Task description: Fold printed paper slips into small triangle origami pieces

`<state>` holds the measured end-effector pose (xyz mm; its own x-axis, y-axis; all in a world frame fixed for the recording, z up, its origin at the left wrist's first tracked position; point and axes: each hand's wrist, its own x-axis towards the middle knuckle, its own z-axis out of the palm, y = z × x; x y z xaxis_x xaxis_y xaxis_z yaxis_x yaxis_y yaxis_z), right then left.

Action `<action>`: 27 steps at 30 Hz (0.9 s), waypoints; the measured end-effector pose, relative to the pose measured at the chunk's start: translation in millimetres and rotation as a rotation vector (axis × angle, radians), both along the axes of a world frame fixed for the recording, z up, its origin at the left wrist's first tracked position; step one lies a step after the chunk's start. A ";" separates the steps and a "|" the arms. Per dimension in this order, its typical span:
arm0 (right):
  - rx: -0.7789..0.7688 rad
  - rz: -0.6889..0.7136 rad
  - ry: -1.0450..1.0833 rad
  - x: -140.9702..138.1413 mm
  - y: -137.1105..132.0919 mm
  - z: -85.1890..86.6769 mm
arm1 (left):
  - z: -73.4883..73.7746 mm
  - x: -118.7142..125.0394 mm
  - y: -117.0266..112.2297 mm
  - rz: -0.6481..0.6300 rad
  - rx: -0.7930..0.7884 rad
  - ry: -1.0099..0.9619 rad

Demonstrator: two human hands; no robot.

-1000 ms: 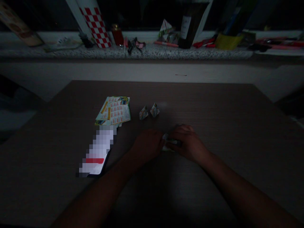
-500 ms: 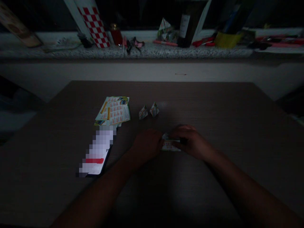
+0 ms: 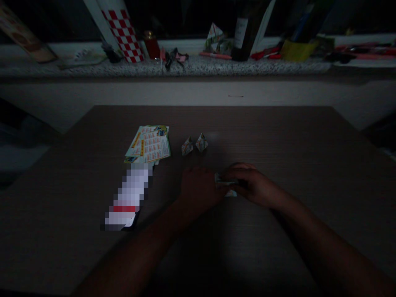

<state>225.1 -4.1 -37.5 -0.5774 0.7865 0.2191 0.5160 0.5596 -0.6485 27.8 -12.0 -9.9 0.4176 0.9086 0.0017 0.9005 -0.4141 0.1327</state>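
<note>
In dim light my left hand and my right hand meet over the brown table. Both are closed on a small piece of folded printed paper that lies between their fingertips on the tabletop; only a sliver of it shows. Two small folded paper shapes stand side by side just beyond my hands.
A stack of printed paper sheets lies to the left, with a lit phone in front of it. A speckled ledge behind the table holds a red-and-white checked cylinder, a dark bottle, pens and other clutter.
My left hand has slid right over the folded paper, covering more of it. My right hand has stayed in place on it.
</note>
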 end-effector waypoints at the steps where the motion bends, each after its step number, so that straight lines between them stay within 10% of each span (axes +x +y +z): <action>1: 0.002 0.001 -0.003 0.1 0.1 0.0 | 0.8 1.8 -0.7 0.015 -0.001 0.007; 27: -0.010 -0.028 -0.005 1.1 -2.8 0.3 | 8.7 -50.6 11.5 0.167 -0.326 -0.099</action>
